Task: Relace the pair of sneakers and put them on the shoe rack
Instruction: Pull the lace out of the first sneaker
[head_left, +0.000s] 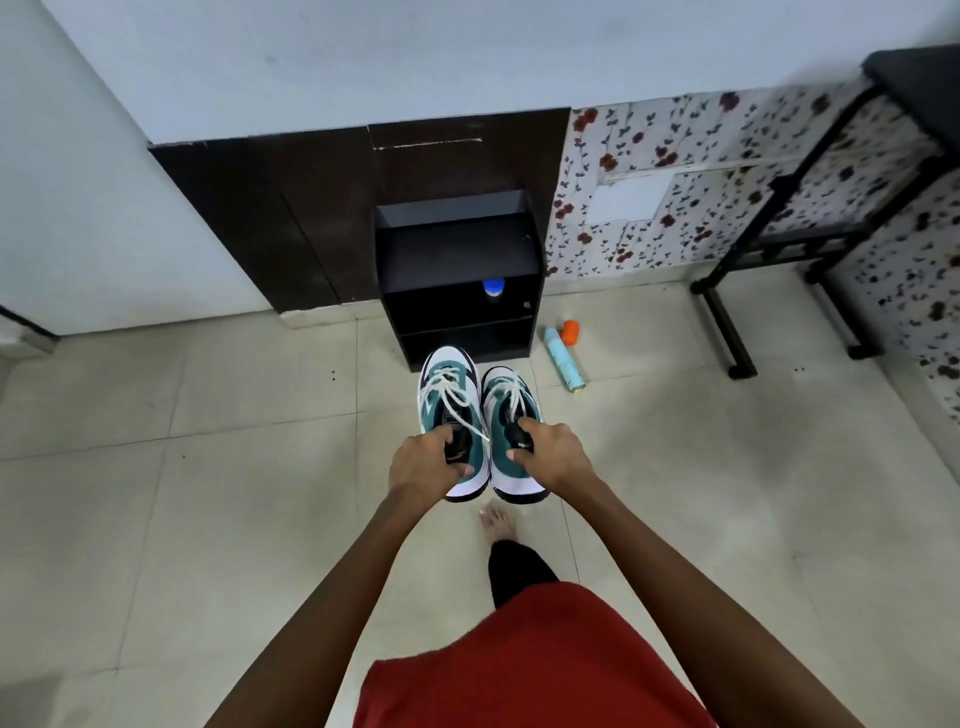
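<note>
My left grip (423, 462) and right grip (553, 452) each curl round a heel collar, which I judge the firmest hold on the light, soft left sneaker (449, 395) and right sneaker (511, 402), toes pointing ahead toward the shoe rack (457, 249).

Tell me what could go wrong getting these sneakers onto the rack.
A loose lace trails from the left sneaker and may snag on the rack edge. The bottle on a shelf could be knocked over if the right sneaker is pushed in beside it. The can lying on the floor by the rack could trip the bare foot.
</note>
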